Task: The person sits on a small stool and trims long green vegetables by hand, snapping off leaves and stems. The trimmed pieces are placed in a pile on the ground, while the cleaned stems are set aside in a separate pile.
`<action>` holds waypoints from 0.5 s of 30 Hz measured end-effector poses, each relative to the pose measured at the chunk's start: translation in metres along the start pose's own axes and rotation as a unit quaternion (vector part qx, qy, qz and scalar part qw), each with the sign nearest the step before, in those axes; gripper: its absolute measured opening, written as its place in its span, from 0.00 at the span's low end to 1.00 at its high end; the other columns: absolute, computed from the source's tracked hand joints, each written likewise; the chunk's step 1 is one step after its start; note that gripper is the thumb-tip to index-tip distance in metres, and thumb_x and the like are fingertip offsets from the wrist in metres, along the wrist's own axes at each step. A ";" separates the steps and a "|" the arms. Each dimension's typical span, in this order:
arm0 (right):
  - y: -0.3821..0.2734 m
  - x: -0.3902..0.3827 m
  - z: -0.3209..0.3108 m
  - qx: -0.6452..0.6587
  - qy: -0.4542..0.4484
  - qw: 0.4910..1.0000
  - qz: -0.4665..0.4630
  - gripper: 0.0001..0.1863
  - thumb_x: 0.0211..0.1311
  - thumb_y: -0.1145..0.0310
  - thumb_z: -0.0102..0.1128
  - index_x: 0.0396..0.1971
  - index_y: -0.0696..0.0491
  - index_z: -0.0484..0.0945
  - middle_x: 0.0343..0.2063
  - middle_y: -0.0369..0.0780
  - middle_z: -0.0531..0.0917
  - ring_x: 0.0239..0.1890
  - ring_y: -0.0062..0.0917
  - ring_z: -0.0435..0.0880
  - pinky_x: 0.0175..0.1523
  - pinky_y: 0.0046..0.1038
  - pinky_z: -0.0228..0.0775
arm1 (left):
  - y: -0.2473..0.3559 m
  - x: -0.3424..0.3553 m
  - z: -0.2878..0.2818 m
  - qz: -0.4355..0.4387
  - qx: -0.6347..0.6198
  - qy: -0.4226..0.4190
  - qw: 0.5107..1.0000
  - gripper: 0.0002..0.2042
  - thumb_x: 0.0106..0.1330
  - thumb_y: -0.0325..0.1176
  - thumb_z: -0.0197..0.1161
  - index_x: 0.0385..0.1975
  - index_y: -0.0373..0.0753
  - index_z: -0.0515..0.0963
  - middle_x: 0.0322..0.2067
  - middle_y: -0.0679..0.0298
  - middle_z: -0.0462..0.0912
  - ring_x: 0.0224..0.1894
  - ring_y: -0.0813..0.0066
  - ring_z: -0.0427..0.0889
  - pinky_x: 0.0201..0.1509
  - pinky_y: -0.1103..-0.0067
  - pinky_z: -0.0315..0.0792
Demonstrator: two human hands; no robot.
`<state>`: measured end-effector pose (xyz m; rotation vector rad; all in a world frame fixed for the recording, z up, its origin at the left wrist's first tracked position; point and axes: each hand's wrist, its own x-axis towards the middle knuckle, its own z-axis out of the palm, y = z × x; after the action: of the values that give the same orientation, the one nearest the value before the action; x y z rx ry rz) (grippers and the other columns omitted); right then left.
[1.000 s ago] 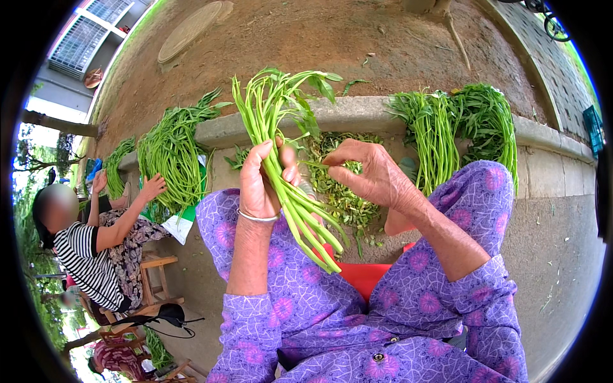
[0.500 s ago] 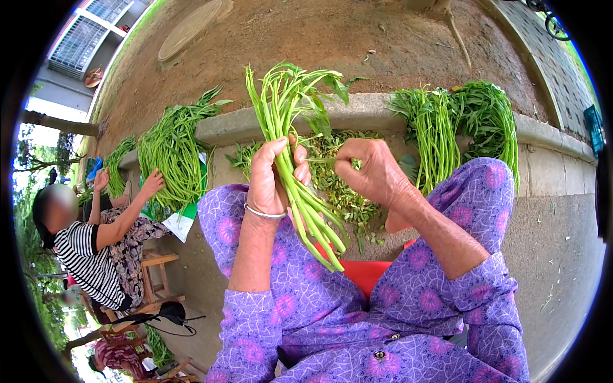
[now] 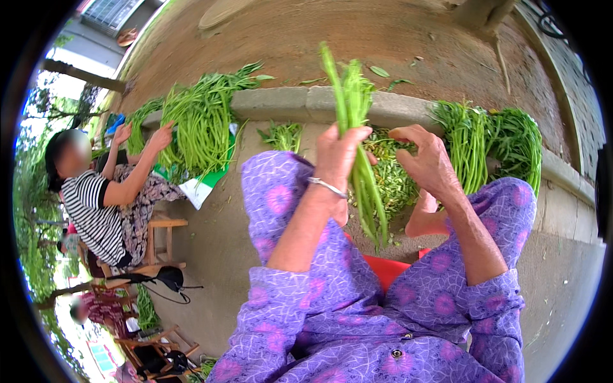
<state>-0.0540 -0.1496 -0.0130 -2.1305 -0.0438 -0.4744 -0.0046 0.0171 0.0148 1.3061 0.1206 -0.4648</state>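
Observation:
My left hand is closed around a bunch of water spinach, whose long green stems stand upright above the fist and trail below it toward my lap. To its right, my right hand hangs apart from the bunch. Its fingers are bent, with a gap between thumb and forefinger and nothing visible in them. Beneath and between both hands lies a heap of plucked leaves and stem bits on the ground. A small clump of greens rests left of that heap.
Upright bundles of water spinach lean on the concrete kerb at right. At left, a person in a striped top handles a large pile of greens. Wooden stools stand nearby. A tree trunk rises beyond the kerb.
The view has shifted. My left hand has moved right with the bunch and turned, so its back faces up. My right hand's thumb and forefinger have parted.

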 end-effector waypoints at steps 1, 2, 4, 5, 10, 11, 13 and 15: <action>-0.001 -0.001 0.001 0.005 -0.031 0.999 0.026 0.12 0.49 0.70 0.55 0.33 0.60 0.80 0.29 0.47 0.83 0.34 0.39 0.83 0.42 0.33 0.72 | -0.003 -0.001 0.004 0.009 0.037 0.019 0.999 0.11 0.59 0.32 0.60 0.38 0.33 0.74 0.24 0.62 0.78 0.15 0.74 0.77 0.16 0.81 0.71; 0.001 -0.002 0.002 0.010 -0.062 0.997 0.052 0.13 0.49 0.71 0.55 0.34 0.59 0.80 0.29 0.47 0.83 0.34 0.39 0.83 0.42 0.34 0.72 | -0.009 0.002 0.006 0.047 0.006 0.009 0.999 0.10 0.58 0.32 0.61 0.35 0.33 0.75 0.22 0.64 0.76 0.15 0.74 0.77 0.16 0.80 0.71; -0.008 0.000 -0.001 0.000 -0.139 0.983 0.123 0.14 0.49 0.71 0.54 0.36 0.58 0.80 0.29 0.49 0.83 0.32 0.38 0.83 0.41 0.33 0.73 | -0.002 -0.001 0.014 0.027 -0.076 0.005 0.997 0.13 0.56 0.34 0.64 0.37 0.35 0.74 0.26 0.64 0.76 0.17 0.72 0.79 0.17 0.79 0.71; -0.010 0.000 0.001 -0.013 -0.156 0.980 0.120 0.13 0.50 0.71 0.55 0.36 0.58 0.80 0.26 0.49 0.82 0.29 0.33 0.83 0.38 0.32 0.73 | 0.005 -0.003 0.014 0.015 -0.133 -0.003 0.991 0.15 0.54 0.37 0.67 0.38 0.37 0.73 0.30 0.64 0.76 0.18 0.71 0.79 0.18 0.79 0.72; 0.028 -0.017 -0.003 0.319 -0.107 0.890 0.307 0.09 0.54 0.71 0.58 0.34 0.58 0.81 0.23 0.42 0.82 0.29 0.24 0.82 0.34 0.28 0.72 | 0.065 -0.017 0.022 0.128 -0.281 -0.007 0.951 0.12 0.59 0.37 0.61 0.36 0.37 0.72 0.32 0.60 0.77 0.29 0.62 0.83 0.31 0.68 0.77; 0.037 -0.018 -0.003 0.217 -0.142 0.933 0.249 0.10 0.54 0.71 0.56 0.35 0.59 0.80 0.24 0.41 0.81 0.29 0.23 0.81 0.34 0.26 0.72 | 0.080 -0.020 0.020 0.139 -0.297 0.013 0.945 0.12 0.60 0.37 0.60 0.35 0.36 0.72 0.32 0.59 0.77 0.30 0.62 0.83 0.34 0.68 0.77; 0.041 -0.014 0.004 -0.008 -0.178 0.978 0.112 0.14 0.54 0.69 0.53 0.39 0.61 0.78 0.26 0.38 0.80 0.27 0.20 0.79 0.33 0.23 0.73 | 0.113 -0.030 0.001 0.172 -0.328 0.072 0.926 0.11 0.62 0.36 0.58 0.34 0.34 0.71 0.32 0.56 0.77 0.33 0.60 0.81 0.40 0.67 0.77; 0.033 -0.007 0.009 -0.018 -0.211 0.957 0.198 0.16 0.51 0.67 0.57 0.38 0.60 0.80 0.26 0.45 0.83 0.31 0.28 0.83 0.39 0.26 0.74 | 0.134 -0.030 -0.036 0.207 -0.361 0.100 0.904 0.12 0.61 0.33 0.59 0.37 0.31 0.69 0.34 0.50 0.74 0.36 0.57 0.79 0.44 0.63 0.77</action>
<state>-0.0510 -0.1604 -0.0462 -2.1687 0.1499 0.2200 0.0272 0.0835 0.1362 0.6102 0.1620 0.0928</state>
